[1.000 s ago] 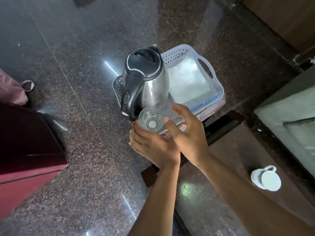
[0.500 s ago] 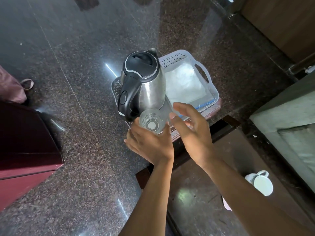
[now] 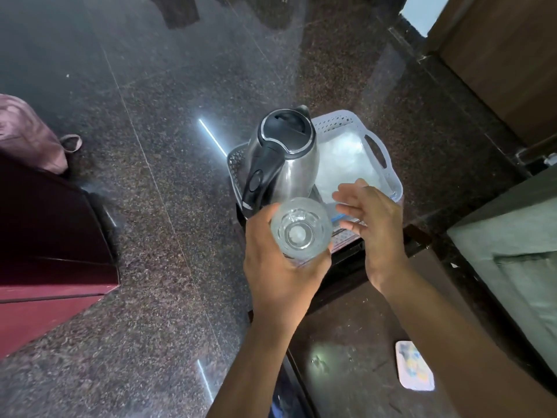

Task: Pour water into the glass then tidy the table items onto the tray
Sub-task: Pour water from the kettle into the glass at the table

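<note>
A clear glass (image 3: 300,229) is upright in my left hand (image 3: 283,267), whose fingers wrap round its side, lifted near the tray's front edge. My right hand (image 3: 372,218) hovers just right of the glass with fingers spread and straight, holding nothing. A steel electric kettle (image 3: 286,158) with a black lid and handle stands in the left half of the white perforated tray (image 3: 376,146). The tray's right half holds a clear plastic sheet. Whether the glass holds water is unclear.
The tray sits at the far end of a dark table (image 3: 355,342). A small pale coaster (image 3: 414,369) lies on the table near my right forearm. A maroon cabinet (image 3: 45,251) stands left, a grey sofa (image 3: 518,251) right, granite floor beyond.
The glass has risen toward the camera in my left hand. My right hand let go of it and drew away to the right. The view shifted, and the white cup left the frame.
</note>
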